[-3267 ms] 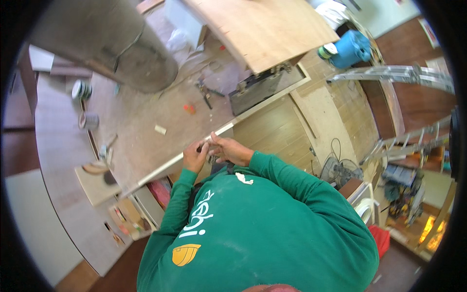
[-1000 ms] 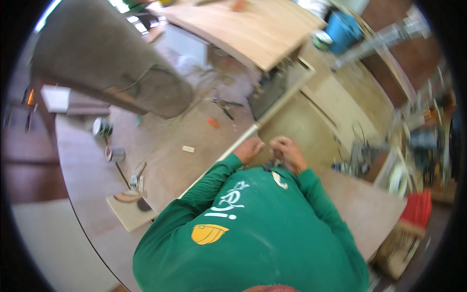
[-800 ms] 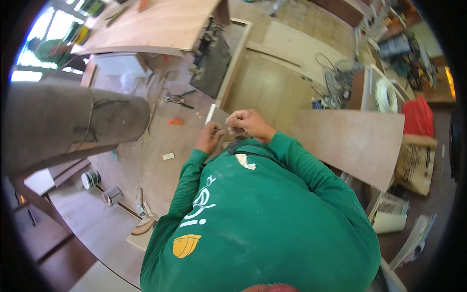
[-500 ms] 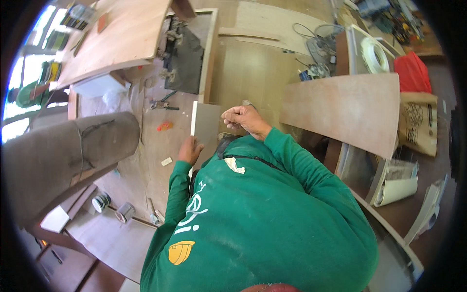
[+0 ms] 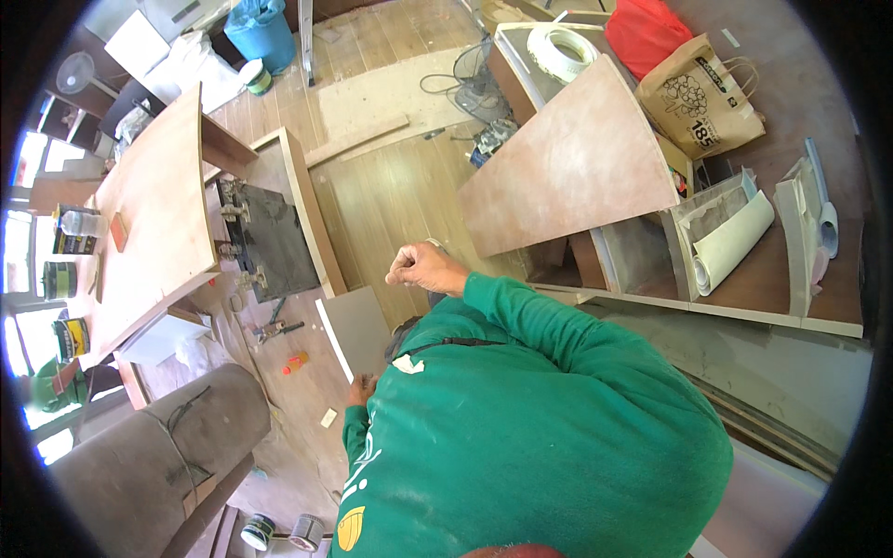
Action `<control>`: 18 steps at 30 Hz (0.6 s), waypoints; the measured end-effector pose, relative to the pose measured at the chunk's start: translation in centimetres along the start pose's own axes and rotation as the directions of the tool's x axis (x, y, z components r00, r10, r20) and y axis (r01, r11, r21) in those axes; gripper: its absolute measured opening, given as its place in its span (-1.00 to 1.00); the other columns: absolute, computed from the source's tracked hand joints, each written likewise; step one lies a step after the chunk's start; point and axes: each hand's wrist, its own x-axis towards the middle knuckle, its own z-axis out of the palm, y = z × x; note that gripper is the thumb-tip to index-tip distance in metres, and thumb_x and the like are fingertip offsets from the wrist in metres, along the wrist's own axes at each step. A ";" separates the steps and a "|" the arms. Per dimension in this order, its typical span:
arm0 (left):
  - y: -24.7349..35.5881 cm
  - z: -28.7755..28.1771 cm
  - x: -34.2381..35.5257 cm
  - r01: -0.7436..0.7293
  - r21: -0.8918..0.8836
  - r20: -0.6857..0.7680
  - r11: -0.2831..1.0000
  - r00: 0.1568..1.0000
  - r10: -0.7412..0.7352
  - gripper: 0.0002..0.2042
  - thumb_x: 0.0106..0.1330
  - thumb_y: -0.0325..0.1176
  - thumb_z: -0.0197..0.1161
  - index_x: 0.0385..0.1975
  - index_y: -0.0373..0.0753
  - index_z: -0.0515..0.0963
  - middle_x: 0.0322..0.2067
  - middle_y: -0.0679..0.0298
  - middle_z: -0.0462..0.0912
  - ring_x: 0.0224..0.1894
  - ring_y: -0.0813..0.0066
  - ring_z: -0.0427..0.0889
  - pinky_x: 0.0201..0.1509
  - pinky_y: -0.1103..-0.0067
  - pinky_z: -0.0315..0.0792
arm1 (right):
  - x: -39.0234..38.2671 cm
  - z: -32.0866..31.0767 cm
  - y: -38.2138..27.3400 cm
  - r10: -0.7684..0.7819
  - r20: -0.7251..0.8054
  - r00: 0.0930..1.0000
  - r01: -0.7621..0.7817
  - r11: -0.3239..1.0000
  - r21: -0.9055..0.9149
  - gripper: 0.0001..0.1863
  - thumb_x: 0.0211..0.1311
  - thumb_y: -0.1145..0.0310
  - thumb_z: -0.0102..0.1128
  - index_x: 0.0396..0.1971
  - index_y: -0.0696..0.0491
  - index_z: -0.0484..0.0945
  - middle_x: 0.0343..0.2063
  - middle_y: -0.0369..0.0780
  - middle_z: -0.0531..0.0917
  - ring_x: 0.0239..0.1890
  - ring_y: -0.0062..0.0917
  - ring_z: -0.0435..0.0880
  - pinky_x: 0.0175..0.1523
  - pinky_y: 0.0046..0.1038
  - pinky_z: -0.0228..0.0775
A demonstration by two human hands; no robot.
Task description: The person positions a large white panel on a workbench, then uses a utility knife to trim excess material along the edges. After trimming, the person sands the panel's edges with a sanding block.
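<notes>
My left hand (image 5: pixel 362 390) is closed on the lower end of a grey panel (image 5: pixel 353 330) with a white edge; my body partly hides the fingers. The panel is held at my left side, low in front of me. My right hand (image 5: pixel 422 267) is raised beside the panel's upper end, apart from it, thumb and fingertips pinched; what they hold, if anything, is too small to make out. Pliers (image 5: pixel 274 330) and a small orange object (image 5: pixel 296 363) lie on the dusty surface left of the panel.
A plywood board (image 5: pixel 158 205) with cans stands at left, a large grey cylinder (image 5: pixel 181 456) below it. A curved board (image 5: pixel 567 167) rests on open compartments at right, near a paper bag (image 5: pixel 698 93). A fan (image 5: pixel 474 70) and cables are ahead. A co-worker's green sleeve (image 5: pixel 51 381) shows at far left.
My view has swung right. My left hand has dropped lower with the panel, away from my right hand, which stays raised and pinched. More of the compartments at right now shows.
</notes>
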 end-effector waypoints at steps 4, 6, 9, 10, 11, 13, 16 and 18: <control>-4.8 0.7 2.1 -0.039 -0.096 -0.088 0.995 0.996 0.031 -0.55 0.44 -0.01 0.50 -0.06 -0.35 0.64 -0.19 0.04 0.78 -0.16 0.20 0.77 -0.05 0.25 0.65 | 2.7 -2.1 0.5 -0.086 0.020 0.996 0.085 0.995 0.046 -0.54 0.44 -0.02 0.56 -0.26 0.14 0.74 -0.42 -0.29 0.75 -0.35 -0.65 0.68 -0.19 -0.50 0.58; -5.4 0.8 2.5 0.009 -0.046 -0.109 0.999 0.994 -0.014 -0.55 0.46 -0.01 0.49 -0.08 -0.35 0.64 -0.23 0.09 0.76 -0.20 0.26 0.74 -0.09 0.27 0.63 | 3.9 -2.3 -0.2 -0.108 0.059 0.992 0.108 0.994 0.005 -0.48 0.49 -0.11 0.47 -0.27 0.14 0.74 -0.43 -0.29 0.76 -0.35 -0.64 0.69 -0.18 -0.50 0.59; -3.1 0.0 2.1 -0.011 -0.143 -0.145 0.990 0.989 -0.010 -0.56 0.49 -0.01 0.47 -0.07 -0.35 0.64 -0.27 0.15 0.74 -0.22 0.35 0.71 -0.10 0.32 0.62 | 6.3 -1.7 -1.1 -0.084 0.133 0.988 0.087 0.996 -0.018 -0.41 0.56 -0.19 0.34 -0.30 0.14 0.75 -0.43 -0.29 0.76 -0.36 -0.64 0.70 -0.18 -0.50 0.60; -1.0 -1.1 2.3 -0.022 -0.183 -0.187 0.983 0.982 -0.013 -0.56 0.50 -0.01 0.46 -0.06 -0.35 0.65 -0.26 0.15 0.75 -0.21 0.37 0.72 -0.09 0.34 0.63 | 7.1 -0.8 -1.4 -0.085 0.176 0.981 0.081 0.996 0.025 -0.39 0.58 -0.21 0.31 -0.30 0.13 0.76 -0.43 -0.29 0.76 -0.36 -0.64 0.70 -0.18 -0.50 0.60; 1.0 -1.9 2.2 -0.018 -0.233 -0.234 0.972 0.971 -0.038 -0.56 0.51 -0.01 0.46 -0.05 -0.34 0.65 -0.26 0.14 0.76 -0.20 0.38 0.73 -0.07 0.35 0.63 | 8.2 0.2 -1.6 -0.073 0.237 0.969 0.060 0.996 0.063 -0.38 0.59 -0.23 0.28 -0.31 0.12 0.76 -0.43 -0.30 0.76 -0.36 -0.64 0.70 -0.18 -0.50 0.60; 13.3 -5.4 2.7 0.011 -0.152 -0.210 0.988 0.977 -0.043 -0.58 0.56 -0.04 0.42 0.06 -0.34 0.66 -0.21 0.11 0.80 -0.13 0.35 0.78 0.03 0.37 0.65 | 10.6 0.9 0.0 0.009 0.321 0.947 -0.066 0.984 0.167 -0.32 0.55 -0.32 0.26 -0.11 0.12 0.80 -0.41 -0.31 0.76 -0.40 -0.64 0.69 -0.23 -0.51 0.58; 29.2 -9.5 3.9 -0.065 -0.196 -0.232 0.978 0.973 0.018 -0.58 0.55 -0.07 0.44 0.13 -0.32 0.66 -0.15 0.16 0.80 -0.10 0.45 0.71 0.04 0.42 0.60 | 10.6 -1.7 -3.5 0.134 0.489 0.862 -0.220 0.968 0.123 -0.28 0.69 -0.27 0.06 0.23 0.13 0.75 -0.24 -0.32 0.77 -0.24 -0.65 0.69 -0.08 -0.54 0.58; 37.8 -10.1 4.5 -0.311 -0.226 -0.395 0.923 0.896 0.205 -0.59 0.47 -0.10 0.53 0.07 -0.31 0.68 -0.17 0.15 0.78 -0.14 0.39 0.73 -0.03 0.36 0.62 | 10.2 -4.2 -6.4 0.140 0.552 0.822 -0.204 0.977 0.055 -0.18 0.69 -0.35 -0.06 0.44 0.11 0.60 -0.06 -0.29 0.74 -0.11 -0.64 0.67 0.03 -0.52 0.56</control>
